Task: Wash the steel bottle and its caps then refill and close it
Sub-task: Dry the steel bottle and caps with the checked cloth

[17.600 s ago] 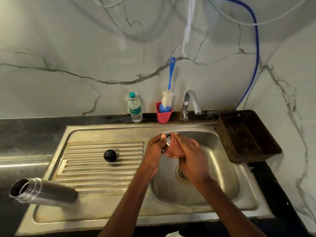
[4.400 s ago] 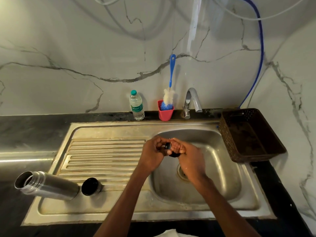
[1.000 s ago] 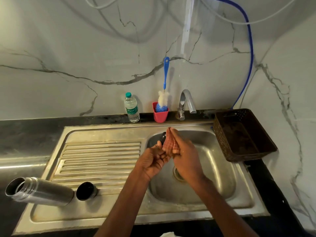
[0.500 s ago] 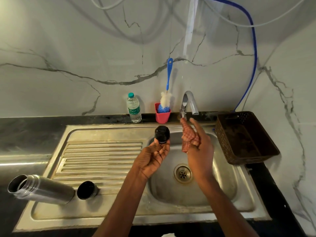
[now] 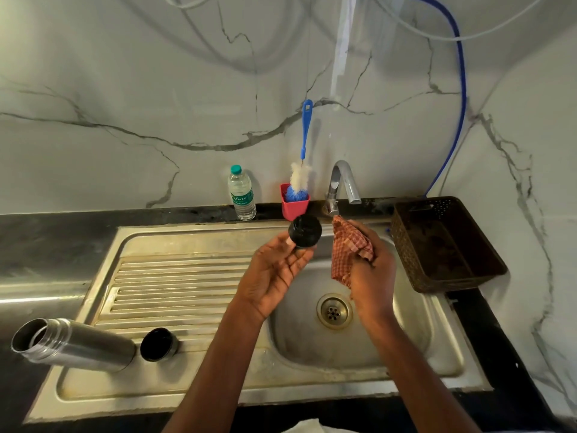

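The open steel bottle lies on its side at the drainboard's left edge, mouth pointing left. A black-lined steel cap sits just beside its base. A black stopper is raised above the basin.

steel bottle — brushed metal, checked cloth

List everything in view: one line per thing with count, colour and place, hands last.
steel bottle: 1, silver, on its side, open, at the drainboard's left edge
outer cap: 1, black inside, on drainboard beside the bottle
inner cap: 1, black, in left hand
cloth: 1, red checked, in right hand
sink: 1, steel
tap: 1, chrome, behind basin
water bottle: 1, clear, green cap, by wall
bottle brush: 1, blue-white, in red cup
basket: 1, brown, right of sink
left hand: holds inner cap
right hand: grips cloth
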